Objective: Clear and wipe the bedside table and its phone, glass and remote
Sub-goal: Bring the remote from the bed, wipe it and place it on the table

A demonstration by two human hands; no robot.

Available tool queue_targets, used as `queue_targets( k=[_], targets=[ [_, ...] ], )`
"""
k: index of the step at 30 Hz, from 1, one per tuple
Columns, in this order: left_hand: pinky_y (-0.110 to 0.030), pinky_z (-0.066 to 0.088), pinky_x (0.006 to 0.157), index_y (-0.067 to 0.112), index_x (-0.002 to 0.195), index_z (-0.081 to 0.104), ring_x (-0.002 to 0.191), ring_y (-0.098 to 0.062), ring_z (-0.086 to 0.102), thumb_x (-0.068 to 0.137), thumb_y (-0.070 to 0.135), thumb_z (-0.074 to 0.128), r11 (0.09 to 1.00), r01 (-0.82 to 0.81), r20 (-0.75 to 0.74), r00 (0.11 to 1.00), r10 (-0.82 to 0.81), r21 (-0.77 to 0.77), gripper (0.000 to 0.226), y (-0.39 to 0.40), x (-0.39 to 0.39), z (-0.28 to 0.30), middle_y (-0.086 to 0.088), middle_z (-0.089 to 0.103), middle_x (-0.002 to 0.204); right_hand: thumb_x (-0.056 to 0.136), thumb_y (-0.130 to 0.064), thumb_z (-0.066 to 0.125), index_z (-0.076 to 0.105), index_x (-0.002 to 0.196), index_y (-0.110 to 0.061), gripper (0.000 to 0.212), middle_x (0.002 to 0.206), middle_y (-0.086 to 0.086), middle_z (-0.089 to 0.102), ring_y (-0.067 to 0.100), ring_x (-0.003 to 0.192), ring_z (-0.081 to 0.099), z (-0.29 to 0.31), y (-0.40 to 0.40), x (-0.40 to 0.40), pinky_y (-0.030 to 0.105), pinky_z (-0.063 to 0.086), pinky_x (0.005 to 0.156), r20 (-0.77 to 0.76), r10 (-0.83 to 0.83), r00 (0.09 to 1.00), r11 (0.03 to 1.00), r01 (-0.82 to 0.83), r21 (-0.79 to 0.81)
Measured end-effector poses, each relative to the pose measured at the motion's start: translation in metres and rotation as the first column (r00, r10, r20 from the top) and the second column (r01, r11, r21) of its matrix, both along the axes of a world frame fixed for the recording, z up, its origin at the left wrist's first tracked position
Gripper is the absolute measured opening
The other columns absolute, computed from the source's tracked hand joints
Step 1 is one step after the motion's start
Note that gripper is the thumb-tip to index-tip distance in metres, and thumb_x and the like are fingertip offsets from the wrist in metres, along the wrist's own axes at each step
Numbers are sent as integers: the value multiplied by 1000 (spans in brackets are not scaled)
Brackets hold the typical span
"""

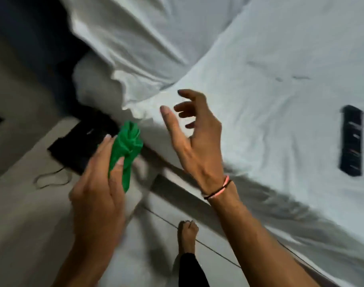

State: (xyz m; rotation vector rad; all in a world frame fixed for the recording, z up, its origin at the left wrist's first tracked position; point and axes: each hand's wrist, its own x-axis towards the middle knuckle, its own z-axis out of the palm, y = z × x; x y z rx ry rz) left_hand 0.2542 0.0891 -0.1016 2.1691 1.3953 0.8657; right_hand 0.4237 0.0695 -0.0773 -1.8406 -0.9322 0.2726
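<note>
My left hand [98, 183] is closed around a bunched green cloth [126, 150], held above the floor beside the bed. To its right, my right hand [193, 133] hovers over the bed's edge with fingers spread and nothing in it. A black remote [351, 140] lies flat on the white sheet at the far right, well apart from both hands. No phone, glass or bedside table shows in this blurred view.
The white bed [259, 69] with a rumpled sheet and pillow fills the upper right. A black flat object [81, 143] with a thin cable [50, 179] lies on the pale tiled floor. My bare foot [187, 235] stands near the bed frame.
</note>
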Motion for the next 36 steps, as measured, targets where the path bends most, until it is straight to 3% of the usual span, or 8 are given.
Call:
queue_targets(
  k=[3,8,14,19,24,27,31,36],
  targets=[
    [-32,48,93,-1,129,62,101,-27,64,108,26,43,981,156,97,981,-167,115,40,-9,83,30,-21,72,115,97,-34,64,60,122,-16,32,105,-1,69,14,97,65,11,-44,79,36,54,83,45,-252,967,967,250,37],
    [-6,41,66,6,108,61,68,0,54,106,31,44,909,395,295,891,-344,-133,30,-43,220,61,15,57,77,90,-29,63,60,127,-11,41,126,9,60,28,117,56,-11,-132,201,33,40,97,256,-543,800,811,579,-88],
    [-34,63,77,19,117,67,95,-15,77,95,21,66,365,605,609,784,-117,-708,22,-87,346,61,3,80,100,89,-41,63,38,151,-20,71,155,18,35,38,142,33,-28,-219,321,53,34,109,354,-605,714,486,683,-546],
    [-40,64,82,11,128,61,95,-22,77,94,2,64,232,643,611,766,-200,-730,36,-126,400,47,-10,77,110,91,-46,60,45,149,-28,63,131,14,51,36,120,49,-46,-261,354,48,44,100,338,-583,739,513,657,-552],
    [-47,60,92,12,128,62,105,-21,74,98,-2,57,251,669,634,743,-216,-699,34,-129,400,35,-7,76,115,93,-33,59,59,140,-30,47,96,5,65,18,86,57,-42,-274,342,29,50,79,131,-625,770,655,608,-448],
    [-47,59,94,21,124,65,109,-21,73,99,-1,57,355,689,646,721,-250,-631,34,-105,382,38,-4,75,116,98,-26,62,62,138,-30,40,88,-4,70,10,75,63,-22,-257,317,20,51,72,-290,-581,761,805,484,-342],
    [-37,58,96,25,123,67,108,-11,70,97,-2,58,592,682,580,711,-397,-430,38,-58,334,49,8,74,108,99,-25,60,70,123,-13,29,93,15,66,27,80,68,-5,-207,259,44,62,76,-871,-210,444,937,346,-49],
    [-40,50,109,13,135,63,122,-11,65,91,-9,55,822,482,441,835,-327,-303,50,13,237,52,2,71,128,86,-48,54,82,86,-10,47,88,15,73,24,71,72,-11,-108,159,31,64,67,-999,24,30,989,142,28]
  ],
)
